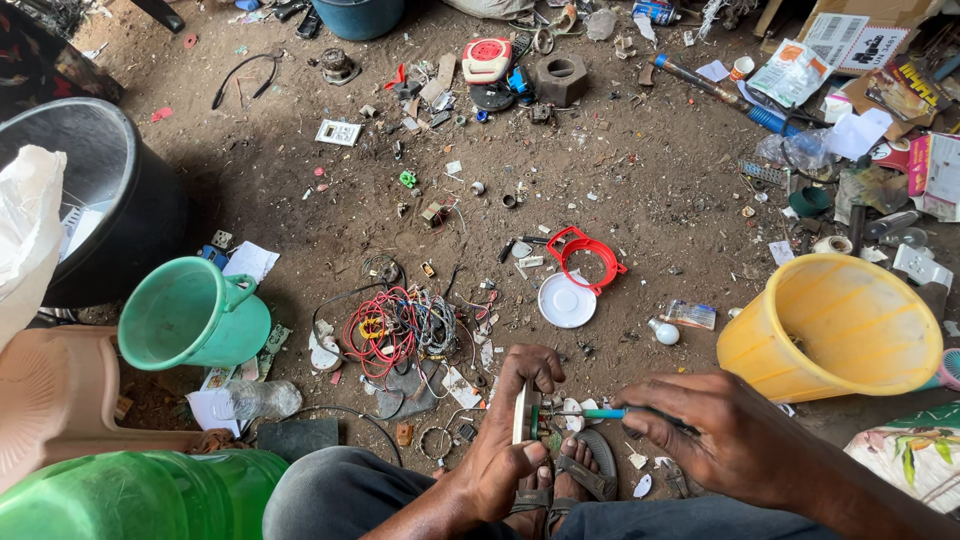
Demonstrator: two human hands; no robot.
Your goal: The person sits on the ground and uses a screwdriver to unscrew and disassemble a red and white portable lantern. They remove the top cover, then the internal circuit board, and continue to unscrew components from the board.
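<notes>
My left hand (508,430) grips a thin flat plate (522,412) edge-on, low in the middle of the view. My right hand (728,435) holds a screwdriver with a teal handle (600,413), its metal tip touching the plate. Both hands hover above my sandalled feet (580,478) on the dirt floor. Just ahead lie a tangle of red and grey wires (395,328), a white round disc (566,301) and a red plastic ring (587,258).
A yellow bucket (835,325) lies tipped at right, a green mug (190,315) tipped at left, a black tub (100,190) behind it. A green container (140,495) sits bottom left. Small parts, papers and a bulb (663,332) litter the ground.
</notes>
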